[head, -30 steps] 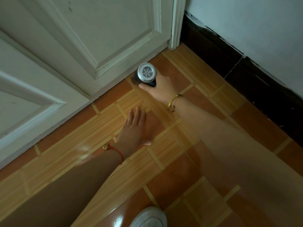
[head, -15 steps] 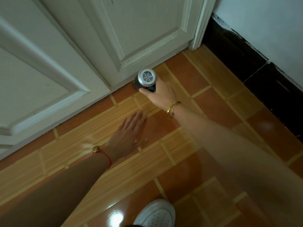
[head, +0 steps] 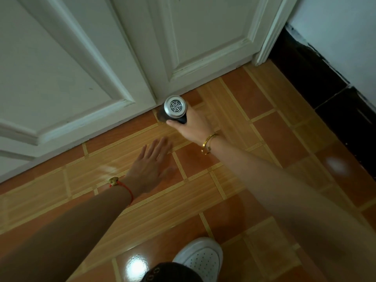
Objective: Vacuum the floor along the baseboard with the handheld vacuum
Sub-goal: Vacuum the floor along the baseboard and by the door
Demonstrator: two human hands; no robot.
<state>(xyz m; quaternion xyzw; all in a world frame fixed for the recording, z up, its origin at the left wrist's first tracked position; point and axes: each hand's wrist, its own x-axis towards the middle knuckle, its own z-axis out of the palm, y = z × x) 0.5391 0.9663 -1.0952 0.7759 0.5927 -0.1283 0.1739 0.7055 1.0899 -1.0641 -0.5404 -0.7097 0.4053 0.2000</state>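
Note:
My right hand (head: 193, 127) grips a small dark handheld vacuum (head: 174, 108) whose silver vented rear cap faces me. Its nose points down at the floor right where the orange tiled floor (head: 264, 127) meets the bottom edge of the white panelled doors (head: 97, 123). The nose itself is hidden behind the vacuum's body. My left hand (head: 150, 169) lies flat on the tiles, fingers spread, a short way in front of and left of the vacuum, holding nothing. A black baseboard (head: 317, 78) runs along the white wall at the right.
A white door frame post (head: 270, 37) stands between the doors and the black baseboard. My white shoe (head: 201, 259) rests on the tiles at the bottom centre, with a dark garment edge (head: 162, 271) beside it. Open tiled floor lies to the right.
The vacuum and my right hand have slid left along the bottom of the doors, away from the door frame corner. My left hand stays flat on the tiles and has shifted with them.

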